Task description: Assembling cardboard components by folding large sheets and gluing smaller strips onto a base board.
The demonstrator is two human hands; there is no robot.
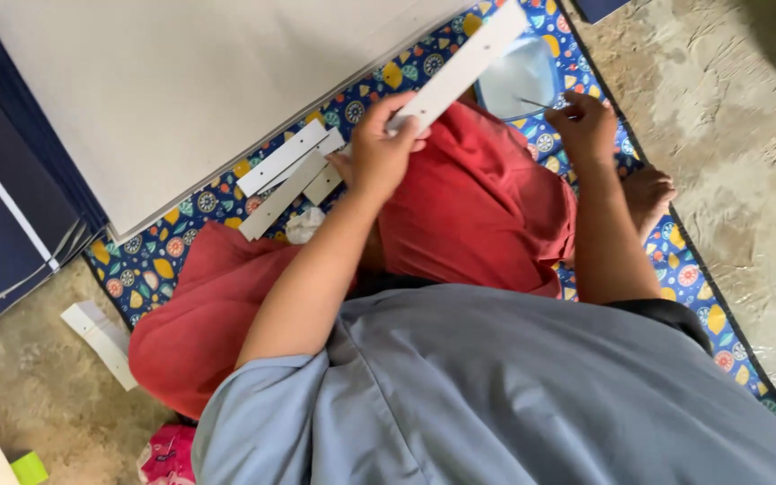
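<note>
I log the left hand (379,153) closed around a long white strip (460,67), held tilted over the red lap. Right hand (586,124) pinches a thin brush (536,104) at the pale bowl (518,76), far right on the patterned mat (150,260)

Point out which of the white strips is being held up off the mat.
The long white strip gripped in the left hand, angled up toward the blue bowl. The other white strips lie flat on the patterned mat, untouched.
</note>
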